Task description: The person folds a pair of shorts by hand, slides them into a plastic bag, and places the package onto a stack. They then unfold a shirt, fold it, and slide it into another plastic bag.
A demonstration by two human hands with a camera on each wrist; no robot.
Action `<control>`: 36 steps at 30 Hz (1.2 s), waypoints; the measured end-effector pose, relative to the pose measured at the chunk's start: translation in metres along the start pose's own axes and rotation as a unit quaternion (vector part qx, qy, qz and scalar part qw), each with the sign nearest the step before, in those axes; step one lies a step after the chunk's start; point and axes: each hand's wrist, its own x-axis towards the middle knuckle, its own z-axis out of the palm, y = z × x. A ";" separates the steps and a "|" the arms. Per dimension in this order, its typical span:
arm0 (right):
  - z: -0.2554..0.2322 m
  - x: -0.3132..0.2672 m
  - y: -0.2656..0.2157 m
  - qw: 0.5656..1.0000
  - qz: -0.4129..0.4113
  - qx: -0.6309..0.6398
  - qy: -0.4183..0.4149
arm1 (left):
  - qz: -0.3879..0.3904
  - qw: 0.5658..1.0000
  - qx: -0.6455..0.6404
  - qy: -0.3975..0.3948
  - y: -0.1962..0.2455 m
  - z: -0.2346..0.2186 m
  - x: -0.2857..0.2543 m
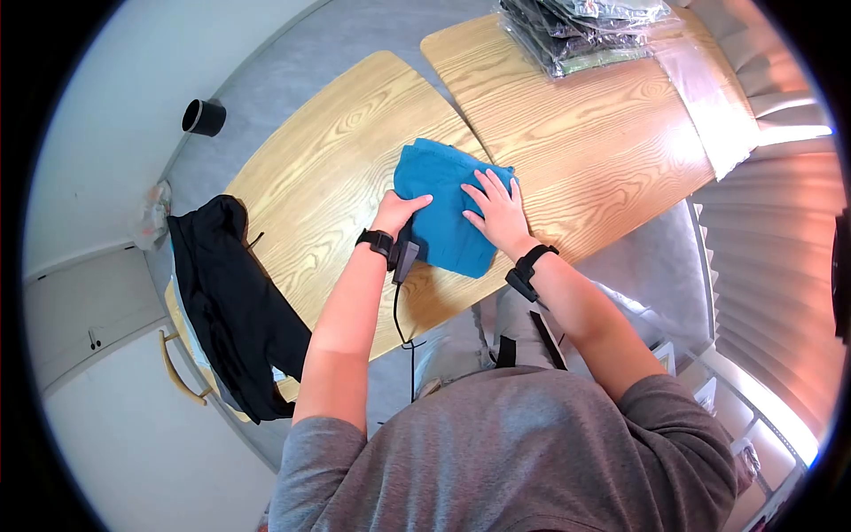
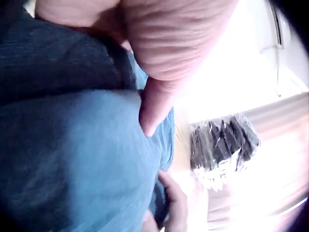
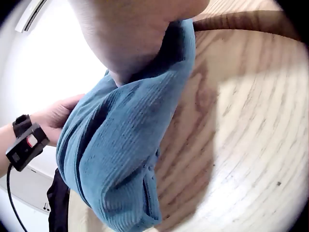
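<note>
A folded blue corduroy garment point(image 1: 448, 235) lies on the wooden table, close to its near edge. My left hand point(image 1: 396, 213) grips the garment's left side, thumb lying on top and the other fingers hidden. In the left wrist view that thumb point(image 2: 157, 104) presses into the cloth. Across the garment's right part, my right hand point(image 1: 498, 213) rests with its fingers straight and spread. The right wrist view shows the ribbed layers of the garment point(image 3: 130, 125) bulging in soft folds beneath the heel of this hand.
Black clothing point(image 1: 235, 301) hangs over the table's left end. Clear-bagged folded clothes point(image 1: 576, 40) are piled at the far right, near a plastic sheet point(image 1: 705, 106). A narrow gap separates the two tabletops point(image 1: 355, 115). A cable point(image 1: 399, 319) trails from the left wrist. A dark bin point(image 1: 205, 118) stands beyond.
</note>
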 end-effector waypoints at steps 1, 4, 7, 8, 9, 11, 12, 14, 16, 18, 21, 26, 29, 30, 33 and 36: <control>-0.001 0.000 0.001 1.000 -0.001 -0.001 0.000 | -0.059 0.998 -0.030 -0.021 0.011 0.003 -0.007; -0.007 0.000 0.002 1.000 -0.024 0.012 0.007 | -0.138 0.988 -0.046 -0.044 0.017 0.005 -0.016; -0.015 0.003 0.004 0.998 -0.054 0.039 0.010 | -0.030 0.998 0.011 -0.050 0.009 0.008 -0.023; -0.022 0.004 0.001 0.998 -0.056 0.037 0.009 | -0.028 0.998 0.009 -0.050 0.011 0.010 -0.032; -0.032 0.005 -0.003 0.996 -0.068 0.043 0.027 | 0.063 0.996 0.054 -0.030 0.017 0.014 -0.046; -0.047 0.006 -0.013 0.994 -0.083 0.049 0.043 | 0.210 0.962 0.176 0.012 0.029 0.016 -0.073; -0.054 0.007 -0.018 0.989 -0.107 0.064 0.075 | 0.238 0.934 0.263 0.038 0.041 0.018 -0.093; -0.059 0.005 -0.023 0.982 -0.133 0.080 0.106 | 0.366 0.828 0.421 0.051 0.061 0.021 -0.124; -0.061 -0.001 -0.022 0.969 -0.152 0.136 0.139 | 0.451 0.750 0.476 0.088 0.036 0.016 -0.123; -0.057 -0.011 -0.014 0.973 -0.159 0.114 0.123 | 0.509 0.614 0.599 0.071 0.014 0.017 -0.128; -0.012 -0.035 0.020 0.987 -0.133 0.080 0.036 | 0.406 0.668 0.623 -0.013 -0.063 0.011 -0.106; -0.012 -0.035 0.010 0.907 0.238 0.330 0.108 | 0.363 0.710 0.602 -0.044 -0.073 0.020 -0.123; -0.026 -0.018 -0.023 0.962 0.035 0.202 0.180 | 0.377 0.735 0.562 -0.043 -0.069 0.020 -0.123; -0.034 -0.011 -0.035 0.962 0.035 0.203 0.180 | 0.403 0.733 0.546 -0.032 -0.070 0.018 -0.124; -0.037 0.003 -0.067 0.979 -0.064 0.100 0.163 | 0.430 0.737 0.520 0.036 -0.063 0.012 -0.123; -0.009 0.008 -0.080 0.996 -0.054 0.009 0.076 | 0.395 0.749 0.523 0.101 -0.047 0.006 -0.107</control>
